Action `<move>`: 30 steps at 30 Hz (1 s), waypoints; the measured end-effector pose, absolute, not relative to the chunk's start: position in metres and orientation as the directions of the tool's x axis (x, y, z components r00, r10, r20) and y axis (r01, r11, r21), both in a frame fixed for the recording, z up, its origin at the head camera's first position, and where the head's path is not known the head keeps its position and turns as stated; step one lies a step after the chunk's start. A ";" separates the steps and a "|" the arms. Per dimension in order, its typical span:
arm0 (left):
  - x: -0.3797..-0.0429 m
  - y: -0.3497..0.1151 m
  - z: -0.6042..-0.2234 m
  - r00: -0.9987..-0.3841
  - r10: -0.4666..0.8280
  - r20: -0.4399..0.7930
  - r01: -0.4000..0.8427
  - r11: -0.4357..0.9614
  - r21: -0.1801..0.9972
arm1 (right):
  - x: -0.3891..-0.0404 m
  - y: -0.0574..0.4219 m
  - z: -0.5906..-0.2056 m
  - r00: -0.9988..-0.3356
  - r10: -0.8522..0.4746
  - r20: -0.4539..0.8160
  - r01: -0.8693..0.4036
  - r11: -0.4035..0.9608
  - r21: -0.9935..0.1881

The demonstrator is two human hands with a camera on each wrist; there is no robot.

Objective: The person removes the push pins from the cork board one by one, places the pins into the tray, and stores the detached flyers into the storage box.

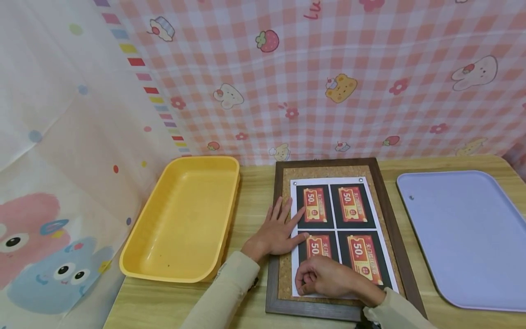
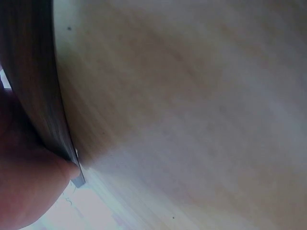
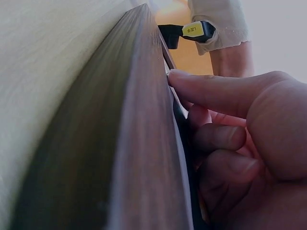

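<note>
- White rectangular paper sheet (image 1: 335, 230) lies flat on the board, printed with four red-and-yellow coupons (image 1: 314, 205) on black panels.
- Two small, round silver pins (image 1: 360, 180) sit at its far corners.
- Brown-framed rectangular cork board (image 1: 320, 172) lies flat beneath.

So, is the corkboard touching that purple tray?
Apart. The head view shows it: a strip of wooden table lies between the corkboard and the purple tray.

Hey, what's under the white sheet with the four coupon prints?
Cork board shows around the edges of the sheet, inside a dark frame. The part directly beneath is covered, so it can't be seen.
</note>
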State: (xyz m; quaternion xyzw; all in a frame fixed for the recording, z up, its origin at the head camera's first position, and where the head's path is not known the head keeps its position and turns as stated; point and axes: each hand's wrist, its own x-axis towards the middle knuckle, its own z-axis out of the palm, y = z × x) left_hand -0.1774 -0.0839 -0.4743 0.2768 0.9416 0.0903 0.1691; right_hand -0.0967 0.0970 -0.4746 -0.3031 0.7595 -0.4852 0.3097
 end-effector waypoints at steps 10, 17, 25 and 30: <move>-0.179 -0.083 -0.481 -0.797 0.539 -0.273 0.480 0.839 0.255 | -0.095 0.101 -0.474 -0.581 -0.791 -0.191 -0.117 0.314 -0.942; -0.181 -0.085 -0.485 -0.803 0.532 -0.269 0.471 0.842 0.262 | -0.095 0.104 -0.475 -0.569 -0.796 -0.206 -0.033 0.272 -0.962; -0.180 -0.085 -0.485 -0.800 0.544 -0.253 0.480 0.833 0.276 | -0.097 0.103 -0.475 -0.554 -0.808 -0.201 0.010 0.235 -0.972; -0.179 -0.084 -0.483 -0.805 0.537 -0.253 0.475 0.838 0.268 | -0.098 0.104 -0.475 -0.551 -0.807 -0.213 0.043 0.227 -0.973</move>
